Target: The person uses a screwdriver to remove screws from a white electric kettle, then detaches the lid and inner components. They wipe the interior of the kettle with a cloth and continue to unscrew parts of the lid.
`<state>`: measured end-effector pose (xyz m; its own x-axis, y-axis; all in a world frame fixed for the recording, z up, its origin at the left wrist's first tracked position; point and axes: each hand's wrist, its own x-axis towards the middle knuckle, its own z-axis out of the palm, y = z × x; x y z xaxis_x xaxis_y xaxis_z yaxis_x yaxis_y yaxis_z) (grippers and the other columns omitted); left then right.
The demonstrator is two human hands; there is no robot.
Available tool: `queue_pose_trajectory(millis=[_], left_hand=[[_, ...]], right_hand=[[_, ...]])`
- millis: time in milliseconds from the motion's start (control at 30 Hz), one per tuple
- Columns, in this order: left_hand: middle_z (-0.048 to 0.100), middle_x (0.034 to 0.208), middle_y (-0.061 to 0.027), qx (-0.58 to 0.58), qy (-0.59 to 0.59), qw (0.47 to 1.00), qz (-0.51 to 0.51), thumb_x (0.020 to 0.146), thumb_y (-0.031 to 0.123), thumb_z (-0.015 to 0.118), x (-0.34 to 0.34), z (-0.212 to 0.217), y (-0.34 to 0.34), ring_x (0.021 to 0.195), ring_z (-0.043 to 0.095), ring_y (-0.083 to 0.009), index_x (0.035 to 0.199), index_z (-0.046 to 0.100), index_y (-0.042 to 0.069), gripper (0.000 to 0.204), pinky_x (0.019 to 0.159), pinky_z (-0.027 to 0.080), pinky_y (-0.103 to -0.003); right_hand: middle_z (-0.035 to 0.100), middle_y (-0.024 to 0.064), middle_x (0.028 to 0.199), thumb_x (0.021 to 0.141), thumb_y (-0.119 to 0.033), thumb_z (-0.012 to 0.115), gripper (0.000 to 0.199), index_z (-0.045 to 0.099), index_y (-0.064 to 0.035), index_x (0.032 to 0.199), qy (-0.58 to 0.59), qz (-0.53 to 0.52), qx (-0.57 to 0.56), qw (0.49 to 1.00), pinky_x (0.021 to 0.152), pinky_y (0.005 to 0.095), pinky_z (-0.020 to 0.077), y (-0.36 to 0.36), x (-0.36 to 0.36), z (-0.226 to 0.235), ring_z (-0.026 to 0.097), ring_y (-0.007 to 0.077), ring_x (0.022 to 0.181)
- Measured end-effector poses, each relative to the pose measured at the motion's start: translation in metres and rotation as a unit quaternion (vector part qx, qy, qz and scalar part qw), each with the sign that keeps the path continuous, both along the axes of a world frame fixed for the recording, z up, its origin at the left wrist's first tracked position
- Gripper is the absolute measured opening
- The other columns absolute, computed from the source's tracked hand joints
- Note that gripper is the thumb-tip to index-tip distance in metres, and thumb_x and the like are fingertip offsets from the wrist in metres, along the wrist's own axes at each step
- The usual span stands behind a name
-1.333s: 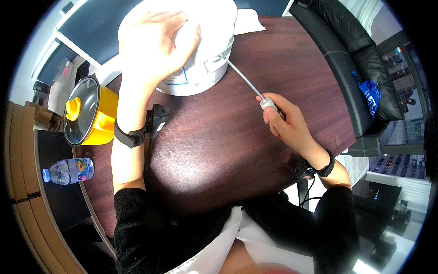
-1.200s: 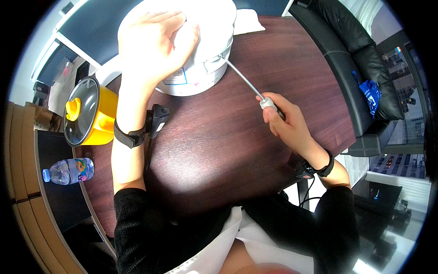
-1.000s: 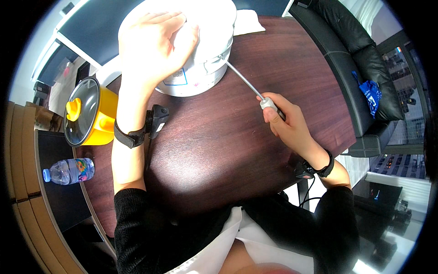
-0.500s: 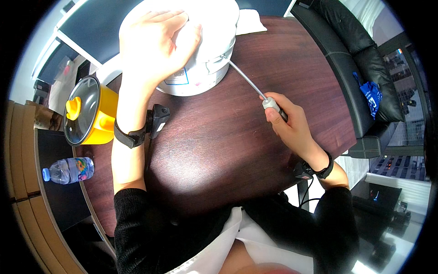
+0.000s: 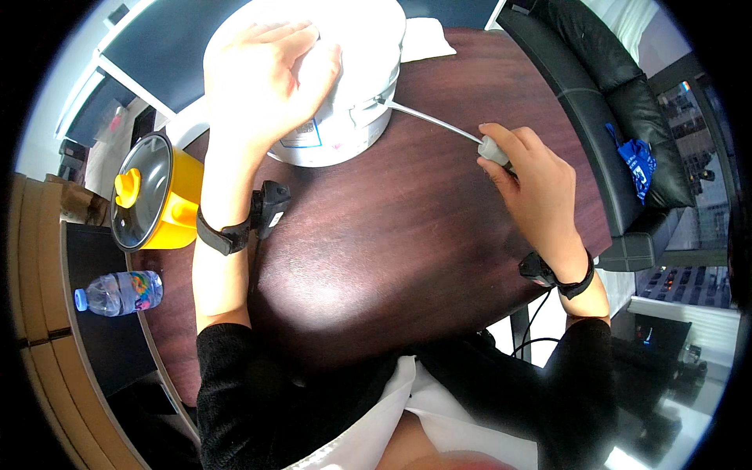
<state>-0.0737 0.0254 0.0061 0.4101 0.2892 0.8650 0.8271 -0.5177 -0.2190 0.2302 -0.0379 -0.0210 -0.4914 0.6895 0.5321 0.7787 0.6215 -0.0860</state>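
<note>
A white round bucket [image 5: 345,145] with a lid stands at the far side of the table, its top washed out by glare. My left hand [image 5: 270,74] lies flat on the lid, fingers stretched out and thumb apart. In my right hand [image 5: 533,172] is a screwdriver [image 5: 440,124] with a pale handle, gripped between thumb and fingers. Its metal shaft runs leftward to the bucket's right side, where the tip meets the edge just under the lid. How far the tip reaches under that edge, I cannot tell.
On the left stands a yellow pot [image 5: 182,184] with a glass lid. Near it lies a water bottle [image 5: 121,294]. White paper [image 5: 427,39] rests behind the bucket on the dark wooden table [image 5: 376,235]. A black sofa [image 5: 587,117] is at the right.
My right hand has moved right and turned, swinging the screwdriver's handle outward so the shaft lies flatter. The tip stays at the lid's edge. The bucket has shifted slightly left.
</note>
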Motion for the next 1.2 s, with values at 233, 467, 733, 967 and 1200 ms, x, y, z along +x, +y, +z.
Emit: queue_pose_trajectory(millis=[233,467,733,967,1200], left_hand=[[0.071,0.092,-0.0148,-0.09,-0.006,0.996,0.025,0.082,0.025,0.067,0.007,0.006,-0.013,0.092,0.069,-0.0275,0.089,0.073,0.002,0.025,0.083,0.053,-0.033],[0.071,0.092,-0.0146,-0.101,-0.007,0.994,0.039,0.082,0.025,0.067,0.007,0.005,-0.013,0.091,0.069,-0.0276,0.089,0.072,0.002,0.025,0.082,0.053,-0.033],[0.071,0.092,-0.0141,-0.09,-0.008,0.995,0.042,0.081,0.026,0.067,0.007,0.005,-0.014,0.092,0.069,-0.0268,0.088,0.073,0.002,0.026,0.082,0.053,-0.033],[0.072,0.092,-0.0136,-0.097,-0.005,0.994,0.05,0.081,0.026,0.067,0.007,0.005,-0.013,0.092,0.069,-0.0261,0.089,0.073,0.003,0.026,0.082,0.053,-0.033],[0.072,0.092,-0.0129,-0.093,0.0,0.994,0.051,0.081,0.026,0.066,0.009,0.005,-0.014,0.091,0.069,-0.0255,0.089,0.073,0.003,0.025,0.082,0.053,-0.033]], right_hand=[[0.053,-0.0004,0.078,0.096,-0.023,0.057,0.028,0.058,-0.0034,0.116,0.289,0.094,-0.427,0.852,0.051,0.0205,0.0398,-0.02,0.007,-0.015,0.05,0.0061,0.058],[0.052,-0.0009,0.078,0.1,-0.021,0.049,0.031,0.052,0.0005,0.122,0.411,0.133,-0.576,0.694,0.04,0.0163,0.0315,-0.024,-0.006,-0.042,0.041,0.0009,0.047],[0.051,-0.0001,0.078,0.1,-0.021,0.048,0.032,0.051,0.0009,0.123,0.429,0.146,-0.571,0.684,0.04,0.0168,0.0318,-0.025,-0.014,-0.045,0.042,0.0014,0.047],[0.051,0.0,0.078,0.101,-0.021,0.047,0.033,0.05,0.0018,0.124,0.433,0.142,-0.579,0.676,0.04,0.0169,0.032,-0.027,-0.017,-0.045,0.041,0.0014,0.046],[0.052,0.0,0.076,0.1,-0.022,0.049,0.028,0.052,-0.0005,0.118,0.408,0.102,-0.568,0.708,0.045,0.0192,0.0363,-0.034,-0.025,-0.036,0.044,0.0038,0.049]])
